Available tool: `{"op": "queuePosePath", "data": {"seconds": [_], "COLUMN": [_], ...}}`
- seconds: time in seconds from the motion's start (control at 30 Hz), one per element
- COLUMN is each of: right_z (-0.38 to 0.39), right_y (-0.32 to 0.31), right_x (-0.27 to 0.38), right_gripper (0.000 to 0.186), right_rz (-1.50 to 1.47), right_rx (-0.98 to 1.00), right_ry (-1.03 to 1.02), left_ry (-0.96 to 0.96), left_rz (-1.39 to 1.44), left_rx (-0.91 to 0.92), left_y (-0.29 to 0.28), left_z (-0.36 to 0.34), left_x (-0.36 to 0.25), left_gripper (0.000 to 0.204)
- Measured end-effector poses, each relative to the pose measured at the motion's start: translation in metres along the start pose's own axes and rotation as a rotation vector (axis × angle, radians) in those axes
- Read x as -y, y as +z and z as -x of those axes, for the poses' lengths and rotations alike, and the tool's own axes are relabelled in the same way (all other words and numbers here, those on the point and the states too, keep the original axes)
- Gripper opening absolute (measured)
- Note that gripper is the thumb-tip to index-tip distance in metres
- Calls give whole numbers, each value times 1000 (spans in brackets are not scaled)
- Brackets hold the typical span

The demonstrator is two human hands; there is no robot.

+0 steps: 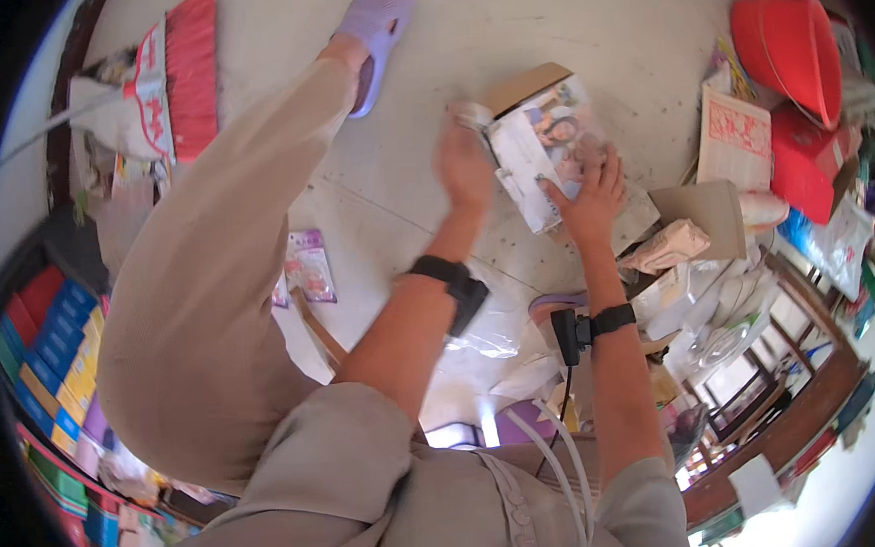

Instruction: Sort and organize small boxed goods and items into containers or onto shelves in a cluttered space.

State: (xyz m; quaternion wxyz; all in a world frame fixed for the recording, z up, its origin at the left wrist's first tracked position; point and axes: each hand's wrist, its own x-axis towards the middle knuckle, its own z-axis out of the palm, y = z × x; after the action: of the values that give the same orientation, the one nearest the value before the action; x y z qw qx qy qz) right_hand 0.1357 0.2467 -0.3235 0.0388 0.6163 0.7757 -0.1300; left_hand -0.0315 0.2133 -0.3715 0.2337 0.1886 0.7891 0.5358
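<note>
Two bare hands at a printed box on the floor. The right hand lies spread, fingers apart, across the near right part of the box, pressing on it rather than gripping it. The left hand, blurred, is at the box's left edge; whether its fingers are closed on anything cannot be told. The box thus lies under the right hand and just right of the left hand, a brown flap standing out at its far end, beyond both hands. Possible faults, as a judgement: the box could skid or turn if the left hand pushes harder than the flat right palm can resist; its thin wall could buckle should that palm bear down too heavily; and it could knock the open carton right of the right hand if shoved that way. Counted: two hands; two black wristbands, one on the left wrist and one on the right; one printed box; one open carton; one paper-wrapped bundle to the right of and nearer than the right hand; one red broom far left of the left hand; at least one pink packet, nearer and left of the left hand.
</note>
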Motion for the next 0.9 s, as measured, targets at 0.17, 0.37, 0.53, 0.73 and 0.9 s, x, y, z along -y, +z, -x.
{"op": "queuePosePath", "data": {"seconds": [0.17, 0.37, 0.53, 0.73, 0.9], "right_z": [-3, -38, -51, -11, 10], "right_y": [1, -10, -9, -19, 6], "right_x": [-3, -42, -70, -69, -24], "right_gripper": [101, 95, 68, 47, 70], "right_rz": [-9, -95, -533, -692, -1322], "right_rx": [-49, 85, 301, 495, 411], "right_ry": [-82, -54, 196, 369, 439], "left_ry": [-258, -718, -866, -1111, -990], "left_rz": [-608, 162, 426, 900, 865], "left_rx": [711, 274, 371, 553, 734], "left_y": [-24, -12, 0, -18, -60], "left_z": [86, 85, 43, 17, -3], "left_x": [25, 68, 36, 17, 63], "left_gripper": [23, 31, 44, 50, 44]}}
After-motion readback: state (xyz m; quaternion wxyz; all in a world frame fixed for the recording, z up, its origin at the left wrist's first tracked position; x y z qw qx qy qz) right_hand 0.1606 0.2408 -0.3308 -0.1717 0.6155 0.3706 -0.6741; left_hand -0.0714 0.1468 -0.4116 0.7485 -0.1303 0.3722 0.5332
